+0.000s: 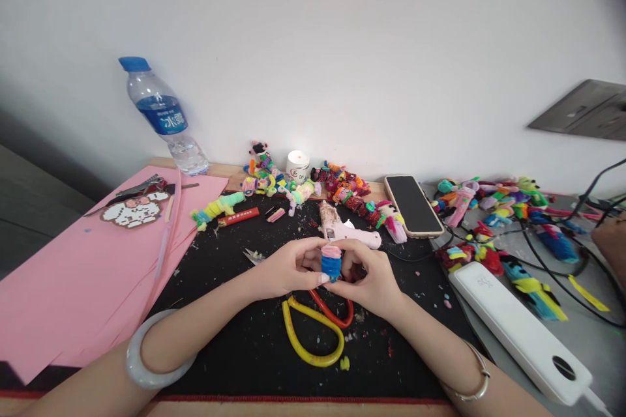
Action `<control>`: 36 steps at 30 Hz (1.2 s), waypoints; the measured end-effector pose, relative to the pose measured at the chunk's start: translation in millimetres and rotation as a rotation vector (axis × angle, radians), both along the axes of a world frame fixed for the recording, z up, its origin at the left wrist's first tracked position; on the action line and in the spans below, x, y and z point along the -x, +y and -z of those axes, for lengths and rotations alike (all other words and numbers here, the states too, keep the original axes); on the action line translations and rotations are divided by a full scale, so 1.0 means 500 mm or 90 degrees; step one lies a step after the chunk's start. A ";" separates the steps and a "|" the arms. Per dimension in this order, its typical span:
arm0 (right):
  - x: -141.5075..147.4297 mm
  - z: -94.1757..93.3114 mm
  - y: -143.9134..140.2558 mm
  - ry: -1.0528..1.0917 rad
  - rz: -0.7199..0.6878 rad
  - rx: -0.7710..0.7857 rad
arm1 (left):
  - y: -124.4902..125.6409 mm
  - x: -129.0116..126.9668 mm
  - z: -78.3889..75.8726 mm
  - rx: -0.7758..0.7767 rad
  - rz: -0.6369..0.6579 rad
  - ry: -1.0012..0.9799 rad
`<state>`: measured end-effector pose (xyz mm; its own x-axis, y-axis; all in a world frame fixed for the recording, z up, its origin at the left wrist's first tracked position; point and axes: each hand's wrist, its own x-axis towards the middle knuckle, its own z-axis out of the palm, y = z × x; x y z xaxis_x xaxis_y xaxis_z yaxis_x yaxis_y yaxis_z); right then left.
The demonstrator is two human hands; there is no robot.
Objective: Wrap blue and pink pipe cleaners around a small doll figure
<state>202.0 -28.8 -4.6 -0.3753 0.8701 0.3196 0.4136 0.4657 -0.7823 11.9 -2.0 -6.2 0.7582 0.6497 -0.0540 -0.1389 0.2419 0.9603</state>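
Note:
Between my two hands is a small fuzzy roll (pixel 331 264), pink at the top and blue below, which looks wound from pipe cleaner. My left hand (pixel 288 267) pinches it from the left, thumb at its lower edge. From the other side my right hand (pixel 369 273) grips it with thumb and fingers. Scissors with a yellow and a red handle (pixel 313 358) lie beneath my hands, their blade tip (pixel 253 257) showing past my left hand. Just beyond my fingers rests a pink glue gun (pixel 349 233) on the black mat (pixel 220 339).
Colourful pipe-cleaner figures (pixel 342 186) line the back, with more (pixel 489 202) at the right among black cables. A phone (pixel 413 205), a white power bank (pixel 518 332) and a white cup (pixel 298 166) stand around. Pink sheets (pixel 88 273) and a water bottle (pixel 163 117) are left. Another person's hand (pixel 611 241) shows far right.

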 end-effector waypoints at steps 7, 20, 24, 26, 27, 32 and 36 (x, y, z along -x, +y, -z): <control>0.000 -0.001 0.002 -0.015 -0.003 0.015 | 0.002 0.000 0.002 0.003 -0.012 0.005; 0.000 0.001 0.002 -0.041 0.000 0.028 | 0.002 -0.003 0.004 0.009 -0.035 0.027; 0.001 0.000 0.003 -0.043 -0.001 0.027 | 0.002 -0.002 0.005 0.001 -0.039 0.027; 0.001 0.000 0.003 -0.044 -0.001 0.028 | 0.003 -0.001 0.007 -0.002 -0.042 0.030; 0.001 0.000 0.003 -0.044 0.000 0.028 | 0.003 -0.001 0.009 -0.003 -0.045 0.029; 0.002 0.001 0.003 -0.046 0.006 0.032 | 0.004 0.000 0.016 -0.010 -0.049 0.022; 0.002 -0.001 0.003 -0.049 0.009 0.039 | 0.005 -0.001 0.015 -0.009 -0.049 0.023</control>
